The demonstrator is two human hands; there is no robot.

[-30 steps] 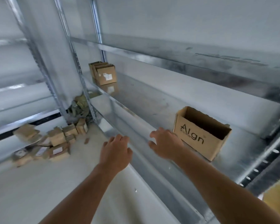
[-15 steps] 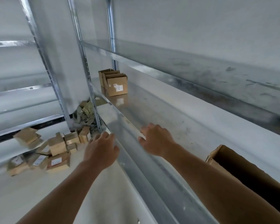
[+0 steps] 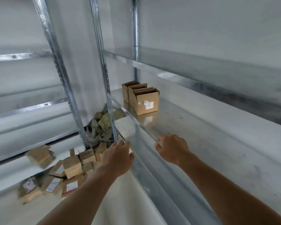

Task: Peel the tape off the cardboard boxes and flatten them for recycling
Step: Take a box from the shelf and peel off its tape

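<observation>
Both hands hold nothing. Our L hand [image 3: 118,157], fingers loosely curled, hangs by the post [image 3: 103,62] at the front of the shelf [image 3: 201,135]. Our R hand [image 3: 172,149], fingers relaxed, is at the shelf's front rim; can't tell if touching. Boxes [image 3: 144,99] stand open-topped at the shelf's far end, well apart from both hands. Below, a cardboard pile [image 3: 68,169] lies on the floor [image 3: 10,215], w/ crumpled scraps [image 3: 99,129] near the post's foot.
</observation>
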